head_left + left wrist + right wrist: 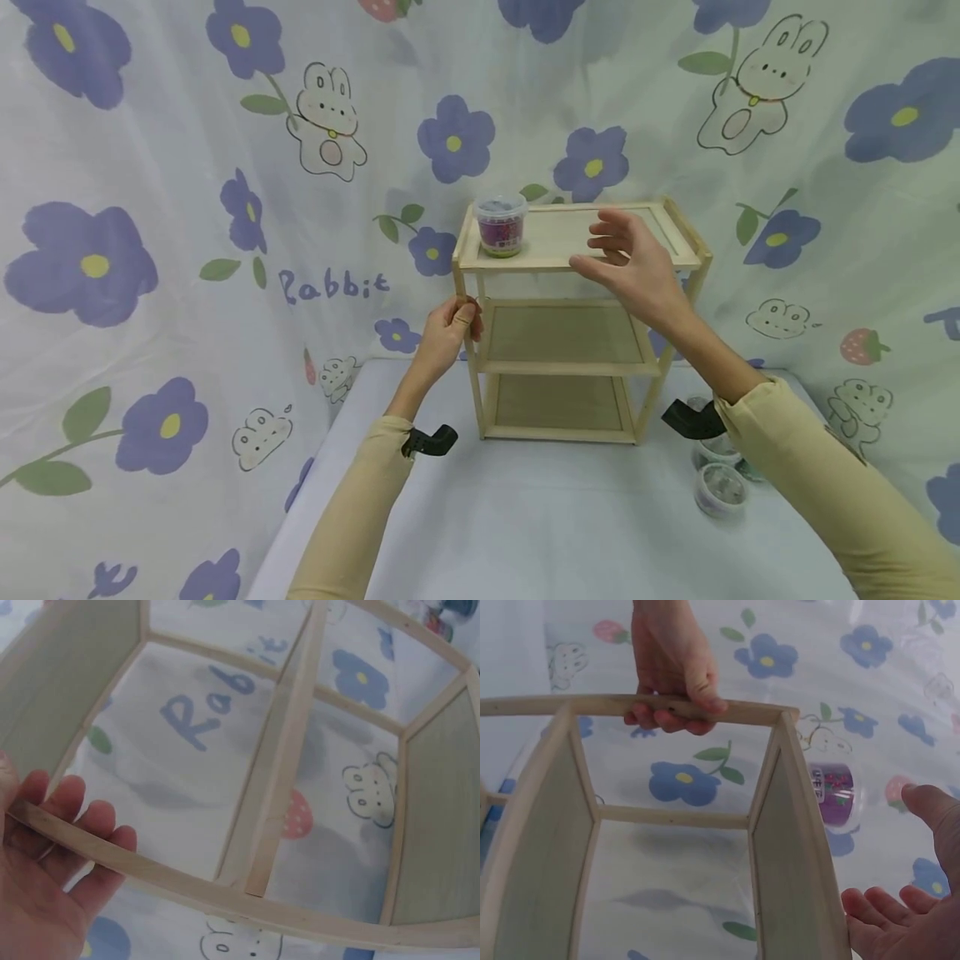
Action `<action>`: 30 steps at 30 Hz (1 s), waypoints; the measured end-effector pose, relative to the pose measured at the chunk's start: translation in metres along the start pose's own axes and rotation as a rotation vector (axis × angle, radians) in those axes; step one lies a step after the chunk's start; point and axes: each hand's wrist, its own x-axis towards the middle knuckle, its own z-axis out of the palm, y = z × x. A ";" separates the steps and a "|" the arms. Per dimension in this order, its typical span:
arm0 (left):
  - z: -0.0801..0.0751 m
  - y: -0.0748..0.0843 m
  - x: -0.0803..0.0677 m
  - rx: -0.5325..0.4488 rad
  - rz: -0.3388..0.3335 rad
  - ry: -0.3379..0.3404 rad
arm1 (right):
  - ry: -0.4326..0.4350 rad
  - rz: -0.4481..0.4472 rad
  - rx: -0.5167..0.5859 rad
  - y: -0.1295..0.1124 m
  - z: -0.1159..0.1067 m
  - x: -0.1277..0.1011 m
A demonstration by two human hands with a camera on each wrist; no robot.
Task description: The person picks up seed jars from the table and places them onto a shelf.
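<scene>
The left hand (448, 332) is gripping the front left post of a pale three-tier wooden shelf rack (570, 333), fingers curled round it. The right hand (628, 268) is hovering open, fingers spread, above the rack's top tier. A clear plastic cup of purple beads (500, 224) is sitting on that tier's left end, and more clear lidded cups (720, 479) are lying right of the rack's foot.

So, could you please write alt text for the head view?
A person's left hand grips the front left post of a three-tier wooden shelf, while the right hand hovers open over its top tier, where a small clear tub stands.
</scene>
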 end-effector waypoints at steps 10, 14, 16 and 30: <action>0.003 0.001 0.002 0.018 -0.004 -0.001 | 0.054 -0.009 0.052 0.005 -0.018 -0.021; 0.003 0.002 0.001 0.027 -0.024 0.008 | 0.058 -0.014 0.051 0.007 -0.024 -0.029; 0.003 0.002 0.001 0.023 -0.034 0.010 | 0.057 -0.009 0.051 0.008 -0.028 -0.034; 0.003 0.000 0.001 0.020 -0.009 0.017 | 0.096 0.045 -0.010 0.032 -0.052 -0.082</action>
